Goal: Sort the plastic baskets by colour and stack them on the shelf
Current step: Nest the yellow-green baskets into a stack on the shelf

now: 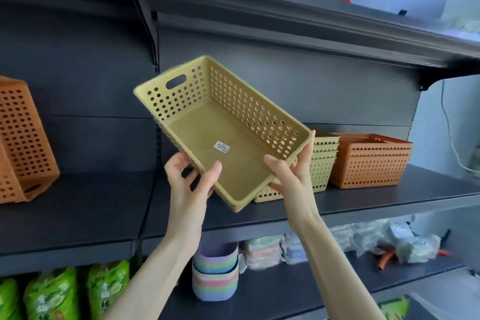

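Both hands' fingers (279,163) clamp the tilted yellow basket's (220,130) near end.

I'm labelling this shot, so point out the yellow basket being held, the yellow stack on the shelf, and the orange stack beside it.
held yellow basket (207,135), head view, on its solid floor.
yellow stack (320,163), head view, on its perforated front wall.
orange stack (371,166), head view, on its front wall.

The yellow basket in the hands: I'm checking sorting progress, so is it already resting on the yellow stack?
No, both hands, left hand and right hand, hold the yellow basket tilted in the air, in front of the yellow stack.
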`<state>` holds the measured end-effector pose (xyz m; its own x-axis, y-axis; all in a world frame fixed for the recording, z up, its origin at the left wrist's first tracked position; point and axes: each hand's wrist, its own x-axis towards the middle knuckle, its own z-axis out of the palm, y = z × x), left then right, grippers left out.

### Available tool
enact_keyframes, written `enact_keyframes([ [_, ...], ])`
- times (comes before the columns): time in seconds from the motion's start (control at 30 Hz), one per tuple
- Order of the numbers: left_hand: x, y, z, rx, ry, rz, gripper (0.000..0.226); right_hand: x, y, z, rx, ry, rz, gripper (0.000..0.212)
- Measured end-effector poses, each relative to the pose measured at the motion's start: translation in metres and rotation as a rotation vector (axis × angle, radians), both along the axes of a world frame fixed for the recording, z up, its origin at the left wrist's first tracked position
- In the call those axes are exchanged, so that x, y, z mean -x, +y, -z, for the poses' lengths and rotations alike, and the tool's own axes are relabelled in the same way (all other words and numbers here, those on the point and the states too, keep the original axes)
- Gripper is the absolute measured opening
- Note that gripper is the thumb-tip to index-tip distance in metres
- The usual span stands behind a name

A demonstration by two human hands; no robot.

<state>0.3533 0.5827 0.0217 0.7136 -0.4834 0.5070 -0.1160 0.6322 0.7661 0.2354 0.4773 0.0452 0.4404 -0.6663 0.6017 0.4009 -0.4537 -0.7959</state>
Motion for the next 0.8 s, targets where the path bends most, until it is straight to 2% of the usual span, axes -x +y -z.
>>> enact_keyframes([
  [0.07, -0.002, -0.018, -0.011, 0.007, -0.018, -0.049, 0.06, 0.008, -0.019, -0.011, 0.022, -0.031, 0.009, 0.086],
  [0.13, -0.014, -0.037, -0.026, 0.014, -0.044, -0.101, 0.079, 0.014, -0.038, -0.026, 0.019, -0.069, -0.005, 0.078],
  [0.27, -0.056, -0.074, -0.052, -0.106, -0.186, -0.278, 0.115, 0.024, -0.087, -0.051, 0.059, -0.058, -0.022, 0.059],
  [0.37, -0.086, -0.095, -0.069, -0.106, -0.275, -0.246, 0.13, 0.028, -0.124, -0.063, 0.066, -0.011, -0.022, 0.058],
  [0.47, -0.094, -0.122, -0.077, -0.024, -0.362, -0.172, 0.118, 0.025, -0.159, -0.069, 0.015, -0.001, 0.017, 0.059],
  [0.6, -0.08, -0.156, -0.085, 0.046, -0.309, -0.303, 0.108, 0.026, -0.196, -0.082, -0.039, -0.037, 0.033, 0.059],
  [0.67, -0.072, -0.167, -0.089, 0.063, -0.3, -0.382, 0.106, 0.028, -0.213, -0.086, 0.036, -0.039, -0.055, 0.063],
  [0.73, -0.059, -0.179, -0.092, 0.067, -0.306, -0.436, 0.112, 0.032, -0.231, -0.086, 0.15, 0.01, -0.161, 0.075],
  [0.8, -0.043, -0.191, -0.091, 0.077, -0.314, -0.485, 0.109, 0.037, -0.252, -0.083, 0.252, 0.086, -0.232, 0.088],
])
